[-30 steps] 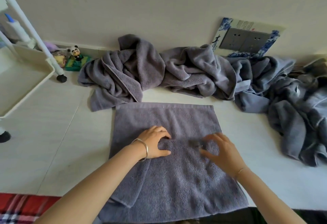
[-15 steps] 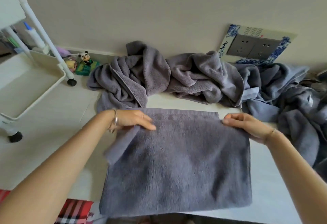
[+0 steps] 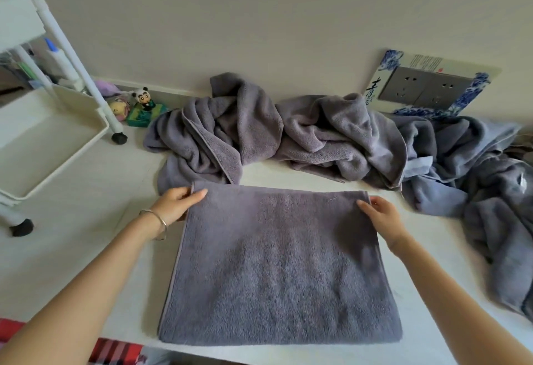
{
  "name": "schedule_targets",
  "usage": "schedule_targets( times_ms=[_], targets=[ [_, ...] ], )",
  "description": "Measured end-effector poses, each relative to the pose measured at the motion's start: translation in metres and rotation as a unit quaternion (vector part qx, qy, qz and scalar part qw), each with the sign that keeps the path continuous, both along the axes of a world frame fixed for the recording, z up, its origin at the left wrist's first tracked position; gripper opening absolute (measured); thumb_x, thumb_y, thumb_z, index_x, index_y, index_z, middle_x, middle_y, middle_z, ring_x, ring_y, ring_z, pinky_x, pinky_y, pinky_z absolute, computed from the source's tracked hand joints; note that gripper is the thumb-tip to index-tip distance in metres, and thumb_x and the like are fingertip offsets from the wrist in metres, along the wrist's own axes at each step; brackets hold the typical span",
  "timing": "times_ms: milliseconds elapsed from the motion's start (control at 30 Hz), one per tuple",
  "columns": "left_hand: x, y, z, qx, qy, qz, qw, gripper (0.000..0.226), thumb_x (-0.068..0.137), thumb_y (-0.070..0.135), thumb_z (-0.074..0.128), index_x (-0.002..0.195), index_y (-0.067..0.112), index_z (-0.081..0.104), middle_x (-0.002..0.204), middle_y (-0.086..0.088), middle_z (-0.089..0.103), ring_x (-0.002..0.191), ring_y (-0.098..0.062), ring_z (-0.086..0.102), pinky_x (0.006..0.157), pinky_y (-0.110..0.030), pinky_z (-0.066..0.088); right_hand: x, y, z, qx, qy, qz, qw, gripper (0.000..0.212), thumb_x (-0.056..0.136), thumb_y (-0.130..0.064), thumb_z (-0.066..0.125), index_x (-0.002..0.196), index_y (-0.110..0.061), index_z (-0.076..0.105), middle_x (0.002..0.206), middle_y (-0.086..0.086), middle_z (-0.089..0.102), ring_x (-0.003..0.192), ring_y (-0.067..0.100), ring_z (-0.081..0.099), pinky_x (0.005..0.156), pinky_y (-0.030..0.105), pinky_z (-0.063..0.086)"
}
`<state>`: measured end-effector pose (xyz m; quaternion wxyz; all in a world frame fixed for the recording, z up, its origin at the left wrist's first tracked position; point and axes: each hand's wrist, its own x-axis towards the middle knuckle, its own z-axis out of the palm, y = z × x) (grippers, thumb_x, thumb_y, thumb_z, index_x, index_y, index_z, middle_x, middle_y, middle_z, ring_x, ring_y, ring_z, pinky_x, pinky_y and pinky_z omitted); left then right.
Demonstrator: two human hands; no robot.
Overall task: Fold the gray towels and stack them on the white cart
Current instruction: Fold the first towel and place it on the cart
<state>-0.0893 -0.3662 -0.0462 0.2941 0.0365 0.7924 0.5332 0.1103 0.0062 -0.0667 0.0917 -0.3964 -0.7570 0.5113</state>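
Now the left hand [image 3: 176,203] and right hand [image 3: 382,214] are pinching the far corners of the folded gray towel [image 3: 277,266], lying centre-frame on the worktop [image 3: 72,237], long axis running left-right; white cart [image 3: 49,145] sitting upper left, nearer the left hand

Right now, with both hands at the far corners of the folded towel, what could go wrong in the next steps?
1. The left hand and right hand pinch only the far corners of the folded towel, so the layers may slip apart when lifted.
2. Its near edge lies at the table edge and might slide off.
3. The unfolded towels lie close behind and may catch.
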Motion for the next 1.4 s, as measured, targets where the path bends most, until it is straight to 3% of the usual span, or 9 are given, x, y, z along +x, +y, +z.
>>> schedule_targets(
  times_ms=[100,267,433,533,600,700,867,1033,1400],
  targets=[
    [-0.007,0.017,0.002,0.106,-0.049,0.109,0.987,0.011,0.092,0.021,0.056,0.094,0.012,0.064,0.087,-0.003,0.068,0.082,-0.014,0.063,0.079,-0.028,0.051,-0.008,0.008,0.004,-0.112,0.050,-0.047,0.991,0.006,0.089,-0.018,0.062,0.084,-0.014,0.063,0.080,0.002,0.065,0.077,0.017,0.059,0.067,0.025,0.045],
    [-0.010,0.035,-0.029,-0.118,0.099,0.112,0.982,0.028,0.091,0.022,0.059,0.092,-0.006,0.064,0.088,-0.024,0.064,0.083,-0.023,0.055,0.070,-0.032,0.037,-0.021,0.002,-0.016,0.090,-0.092,-0.066,0.989,0.026,0.092,-0.019,0.058,0.108,0.002,0.059,0.101,0.019,0.063,0.097,0.032,0.058,0.080,0.031,0.040],
    [-0.003,0.033,-0.029,-0.136,0.114,0.123,0.976,0.034,0.089,0.028,0.062,0.086,-0.005,0.063,0.086,-0.024,0.064,0.094,-0.036,0.061,0.066,-0.032,0.034,-0.013,-0.001,-0.007,0.051,-0.068,-0.079,0.993,0.038,0.088,-0.032,0.064,0.110,-0.003,0.058,0.104,0.015,0.062,0.092,0.026,0.057,0.077,0.029,0.040],
    [0.012,0.013,-0.021,-0.152,0.062,0.038,0.986,0.034,0.080,0.039,0.070,0.078,0.005,0.065,0.078,-0.006,0.066,0.081,-0.022,0.063,0.058,-0.026,0.038,0.013,-0.007,0.001,-0.002,-0.064,-0.063,0.996,0.040,0.083,-0.036,0.069,0.106,-0.006,0.059,0.091,0.008,0.061,0.077,0.018,0.054,0.061,0.027,0.039],
    [0.025,-0.007,-0.021,-0.130,-0.047,-0.032,0.990,0.042,0.064,0.049,0.080,0.082,0.013,0.069,0.086,0.000,0.071,0.082,-0.014,0.065,0.075,-0.025,0.050,0.036,-0.012,0.001,-0.046,-0.104,-0.021,0.993,0.038,0.081,-0.039,0.070,0.101,-0.007,0.063,0.075,0.003,0.057,0.066,0.014,0.050,0.055,0.025,0.037],
    [0.044,-0.036,-0.019,-0.114,-0.179,-0.121,0.970,0.074,0.042,0.055,0.086,0.100,0.013,0.068,0.099,-0.002,0.073,0.098,-0.020,0.067,0.094,-0.045,0.049,0.069,-0.024,0.011,-0.100,-0.150,0.038,0.983,0.032,0.082,-0.038,0.068,0.086,-0.006,0.066,0.065,0.001,0.052,0.064,0.016,0.049,0.056,0.024,0.038],
    [0.081,-0.061,-0.021,-0.128,-0.229,-0.172,0.950,0.039,0.078,0.035,0.072,0.107,0.009,0.066,0.101,-0.004,0.073,0.098,-0.018,0.068,0.093,-0.043,0.051,0.106,-0.041,0.011,-0.113,-0.205,0.087,0.968,0.030,0.079,-0.038,0.071,0.086,-0.009,0.072,0.079,0.001,0.069,0.073,0.016,0.063,0.066,0.026,0.050],
    [0.112,-0.062,-0.019,-0.017,-0.144,-0.030,0.989,0.018,0.087,0.016,0.063,0.104,0.012,0.064,0.095,0.001,0.070,0.089,-0.014,0.065,0.086,-0.030,0.049,0.118,-0.064,0.015,-0.013,-0.145,0.043,0.988,0.034,0.084,-0.036,0.068,0.081,-0.002,0.067,0.078,0.007,0.069,0.072,0.021,0.060,0.068,0.034,0.046],
    [0.126,-0.074,-0.037,-0.063,-0.099,-0.024,0.993,0.018,0.088,0.010,0.062,0.106,0.008,0.062,0.107,-0.010,0.065,0.098,-0.022,0.061,0.096,-0.034,0.045,0.155,-0.098,0.002,0.111,-0.129,0.035,0.985,0.029,0.096,-0.036,0.047,0.093,-0.008,0.056,0.089,0.009,0.065,0.079,0.027,0.058,0.066,0.034,0.043]
  ],
)
